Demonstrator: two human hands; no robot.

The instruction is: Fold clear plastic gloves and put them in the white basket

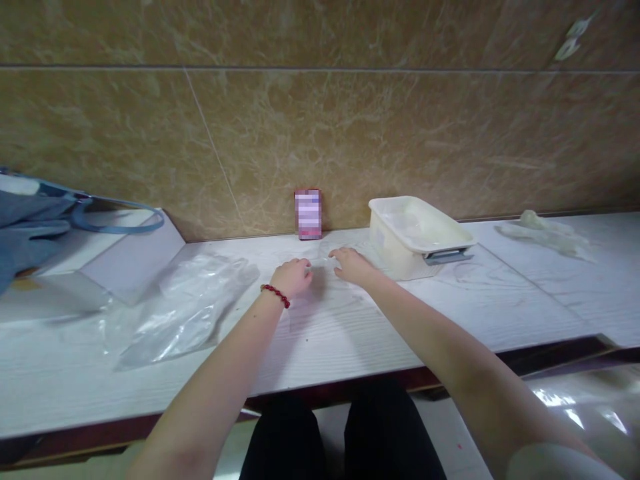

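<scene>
Both of my hands are over the white wood-grain table, a short gap apart. My left hand (293, 277), with a red bead bracelet (275, 294) at the wrist, has its fingers curled in a pinch. Opposite it, my right hand (351, 265) is pinched too, beside the white plastic bin. Between the fingertips stretches a thin see-through film, seemingly a clear plastic bag (321, 263); its outline is hard to make out. Behind the hands, a phone (309, 215) with a blurred-out screen leans upright against the wall.
Crumpled clear bags (187, 303) lie to the left, beside a white box (135, 250) and a blue bag (30, 220) with a strap. The white bin (400, 250) with a grey handle stands right of my hands. Farther right lies a crumpled translucent piece (547, 235). Tiled wall behind.
</scene>
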